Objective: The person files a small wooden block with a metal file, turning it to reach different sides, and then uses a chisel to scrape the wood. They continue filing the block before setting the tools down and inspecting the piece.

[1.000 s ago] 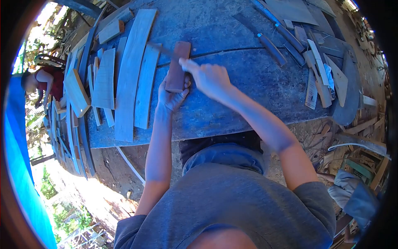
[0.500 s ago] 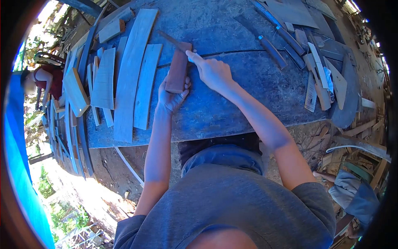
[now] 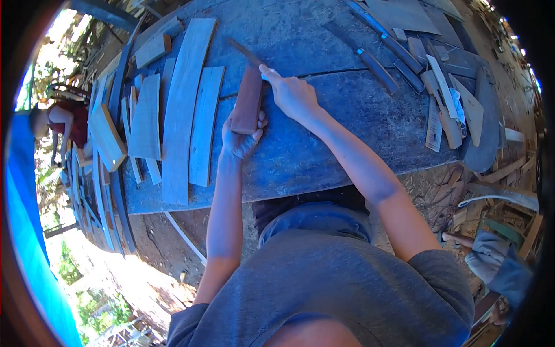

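My left hand (image 3: pixel 243 137) is wrapped round the lower end of a reddish-brown wooden block (image 3: pixel 247 101), which is held up over the worktable (image 3: pixel 324 156). In my right hand (image 3: pixel 295 95) is a knife (image 3: pixel 245 52) with a narrow dark blade and a pale handle. The blade slants up and left across the far end of the block, overlapping its top edge in this view. My right thumb lies along the handle, close to the block's upper right corner.
Grey boards (image 3: pixel 188 110) and wood offcuts (image 3: pixel 151 51) lie on the table's left. Long-handled blades (image 3: pixel 378 72) rest at the back right, beside thin wood scraps (image 3: pixel 445 110). One person (image 3: pixel 69 121) is at the far left, another (image 3: pixel 497 260) at the lower right.
The knife has shifted from across the block's upper face to its far end. My right hand has moved slightly right, and the whole view has tilted a little.
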A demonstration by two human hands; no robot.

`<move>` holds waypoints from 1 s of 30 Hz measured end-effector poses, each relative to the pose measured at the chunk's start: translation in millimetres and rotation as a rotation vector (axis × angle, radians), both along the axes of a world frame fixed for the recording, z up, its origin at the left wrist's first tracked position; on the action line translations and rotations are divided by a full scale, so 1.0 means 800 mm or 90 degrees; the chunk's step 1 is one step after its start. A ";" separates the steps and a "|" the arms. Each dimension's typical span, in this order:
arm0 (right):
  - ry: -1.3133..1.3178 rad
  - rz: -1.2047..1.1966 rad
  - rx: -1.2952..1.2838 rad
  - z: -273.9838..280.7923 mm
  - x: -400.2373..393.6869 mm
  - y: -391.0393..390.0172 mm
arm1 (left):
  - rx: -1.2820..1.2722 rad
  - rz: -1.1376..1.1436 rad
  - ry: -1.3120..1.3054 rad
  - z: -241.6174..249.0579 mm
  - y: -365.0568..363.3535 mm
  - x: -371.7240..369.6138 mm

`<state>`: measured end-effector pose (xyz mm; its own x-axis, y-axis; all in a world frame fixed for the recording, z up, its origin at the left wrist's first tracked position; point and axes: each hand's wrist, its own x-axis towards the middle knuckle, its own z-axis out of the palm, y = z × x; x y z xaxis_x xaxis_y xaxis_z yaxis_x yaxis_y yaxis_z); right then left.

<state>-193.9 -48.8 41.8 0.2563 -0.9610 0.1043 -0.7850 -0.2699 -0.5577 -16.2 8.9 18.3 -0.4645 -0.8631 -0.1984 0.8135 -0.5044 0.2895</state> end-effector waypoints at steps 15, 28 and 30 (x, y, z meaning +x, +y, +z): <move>0.001 0.057 -0.014 0.010 -0.004 0.025 | 0.011 0.046 -0.053 -0.004 0.003 -0.003; -0.005 0.117 -0.067 0.024 -0.008 0.054 | 0.009 0.052 -0.096 -0.014 0.007 -0.003; 0.034 0.159 -0.009 0.043 -0.010 0.082 | 0.036 0.078 -0.124 -0.008 0.013 -0.008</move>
<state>-202.0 17.1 75.9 0.4911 -0.8657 0.0972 -0.7211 -0.4666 -0.5121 -22.8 19.2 12.0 -0.3050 -0.8956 -0.3240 0.8016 -0.4251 0.4204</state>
